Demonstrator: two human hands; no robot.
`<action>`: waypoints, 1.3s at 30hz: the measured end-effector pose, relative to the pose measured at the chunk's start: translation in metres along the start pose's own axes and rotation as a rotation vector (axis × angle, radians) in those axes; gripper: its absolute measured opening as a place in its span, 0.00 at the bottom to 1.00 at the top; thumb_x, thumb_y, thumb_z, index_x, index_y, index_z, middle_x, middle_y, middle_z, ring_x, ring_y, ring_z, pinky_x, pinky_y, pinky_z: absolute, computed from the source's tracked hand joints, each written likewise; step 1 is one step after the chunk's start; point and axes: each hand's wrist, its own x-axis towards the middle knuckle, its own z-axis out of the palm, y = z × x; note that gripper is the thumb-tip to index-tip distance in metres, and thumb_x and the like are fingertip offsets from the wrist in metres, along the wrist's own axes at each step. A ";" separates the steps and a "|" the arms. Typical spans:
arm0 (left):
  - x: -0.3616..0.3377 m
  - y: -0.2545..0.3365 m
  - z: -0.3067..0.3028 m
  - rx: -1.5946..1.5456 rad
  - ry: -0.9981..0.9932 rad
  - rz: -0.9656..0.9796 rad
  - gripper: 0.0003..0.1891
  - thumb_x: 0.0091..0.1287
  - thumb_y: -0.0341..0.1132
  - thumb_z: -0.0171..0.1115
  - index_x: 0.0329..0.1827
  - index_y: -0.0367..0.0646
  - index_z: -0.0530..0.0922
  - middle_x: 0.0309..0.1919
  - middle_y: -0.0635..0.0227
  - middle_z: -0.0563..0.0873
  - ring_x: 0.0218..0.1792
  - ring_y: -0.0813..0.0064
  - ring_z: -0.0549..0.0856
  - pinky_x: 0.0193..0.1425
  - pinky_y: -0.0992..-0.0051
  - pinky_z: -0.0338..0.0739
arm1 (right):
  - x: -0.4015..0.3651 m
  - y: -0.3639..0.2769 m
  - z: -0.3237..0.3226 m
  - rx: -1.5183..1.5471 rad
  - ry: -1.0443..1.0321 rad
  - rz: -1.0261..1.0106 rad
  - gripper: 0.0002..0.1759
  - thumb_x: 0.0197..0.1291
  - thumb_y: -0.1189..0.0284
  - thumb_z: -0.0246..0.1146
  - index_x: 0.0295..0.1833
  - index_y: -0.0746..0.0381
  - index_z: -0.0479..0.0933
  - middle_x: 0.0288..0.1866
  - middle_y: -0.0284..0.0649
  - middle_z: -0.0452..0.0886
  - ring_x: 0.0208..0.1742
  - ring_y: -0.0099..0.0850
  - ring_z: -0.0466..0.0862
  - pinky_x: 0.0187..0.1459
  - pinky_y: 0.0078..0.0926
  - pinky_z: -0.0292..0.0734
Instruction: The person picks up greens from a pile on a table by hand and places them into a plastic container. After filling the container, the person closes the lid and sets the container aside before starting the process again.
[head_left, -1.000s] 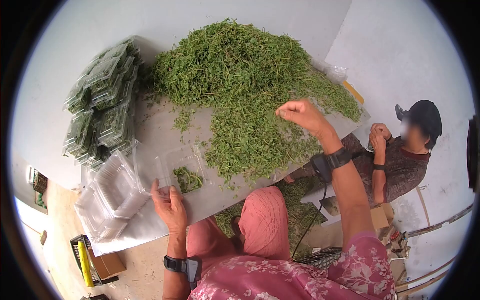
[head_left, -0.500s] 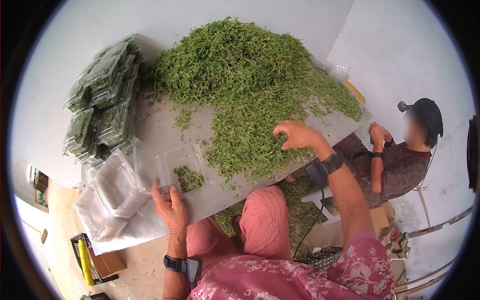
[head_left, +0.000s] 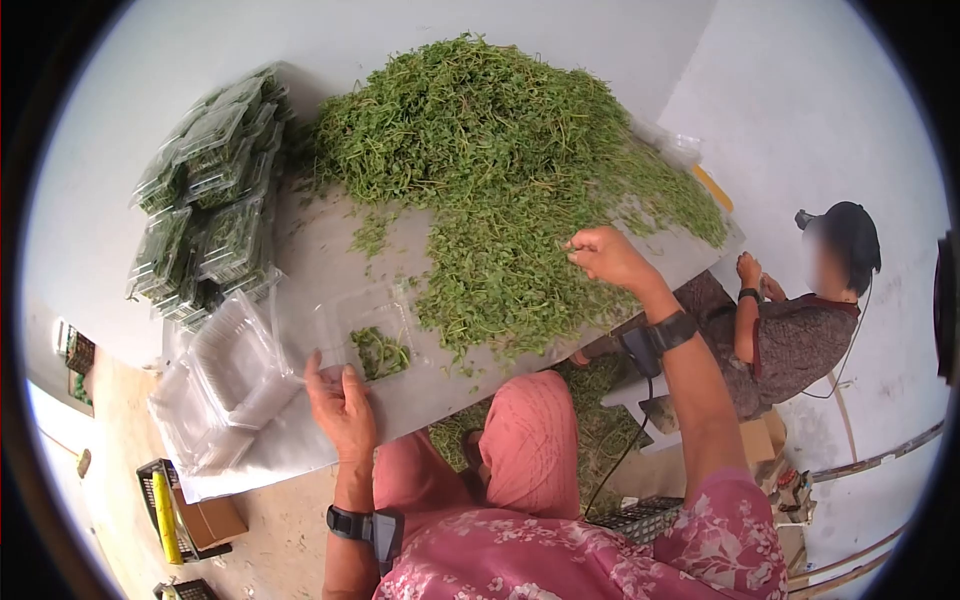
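My left hand (head_left: 342,408) rests at the near-left edge of an open clear plastic clamshell box (head_left: 345,305), fingers stretched and apart. A small bunch of leafy green sprigs (head_left: 380,353) lies in the box. Over the spread-out part of the green herb heap (head_left: 480,130), my right hand (head_left: 612,258) is raised with thumb and fingertips pinched together. Whatever is between them is too small to make out. Loose sprigs cover the table between the box and my right hand.
Filled, closed clamshells (head_left: 215,190) are stacked at the back left. Nested open clamshells (head_left: 225,370) stand at the table's left corner. A co-worker (head_left: 805,330) sits at the right with both hands raised. Crates and a cardboard box (head_left: 212,518) are on the floor.
My right hand has lifted slightly up and right from the herbs, and its spread fingers have closed into a pinch. My left hand has hardly moved. The co-worker's hands have shifted.
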 end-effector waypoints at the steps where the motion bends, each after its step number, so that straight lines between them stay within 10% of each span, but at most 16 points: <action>1: 0.000 -0.001 0.000 0.012 -0.002 0.017 0.25 0.72 0.29 0.58 0.69 0.30 0.64 0.33 0.68 0.80 0.27 0.83 0.78 0.32 0.81 0.75 | 0.001 0.006 0.000 -0.060 0.006 -0.012 0.10 0.62 0.72 0.67 0.35 0.69 0.77 0.21 0.36 0.76 0.23 0.25 0.79 0.28 0.32 0.73; 17: 0.000 -0.005 0.001 -0.006 0.009 0.001 0.25 0.71 0.28 0.59 0.70 0.32 0.65 0.33 0.69 0.82 0.27 0.83 0.79 0.33 0.80 0.75 | 0.004 -0.067 0.038 -0.163 -0.056 -0.199 0.08 0.61 0.76 0.66 0.43 0.70 0.78 0.26 0.35 0.79 0.26 0.21 0.79 0.29 0.26 0.73; 28: 0.000 0.001 0.001 0.013 -0.012 -0.004 0.25 0.72 0.26 0.57 0.70 0.30 0.62 0.34 0.69 0.79 0.27 0.84 0.77 0.31 0.82 0.73 | 0.031 -0.139 0.108 0.404 -0.323 -0.368 0.17 0.63 0.69 0.67 0.53 0.69 0.79 0.39 0.39 0.85 0.41 0.25 0.84 0.41 0.24 0.79; 33: 0.000 -0.001 0.002 -0.028 0.017 0.007 0.25 0.71 0.27 0.58 0.70 0.31 0.64 0.33 0.68 0.80 0.26 0.83 0.78 0.31 0.81 0.74 | 0.025 -0.128 0.113 -0.333 -0.487 -0.337 0.25 0.58 0.66 0.70 0.61 0.57 0.78 0.72 0.47 0.67 0.74 0.47 0.64 0.70 0.49 0.58; 39: 0.000 -0.003 0.003 -0.047 0.032 0.011 0.25 0.71 0.27 0.59 0.69 0.32 0.65 0.32 0.69 0.79 0.26 0.84 0.78 0.31 0.81 0.74 | 0.007 -0.094 0.094 -0.564 -0.482 -0.233 0.23 0.54 0.76 0.71 0.57 0.53 0.79 0.76 0.44 0.62 0.77 0.44 0.57 0.70 0.55 0.50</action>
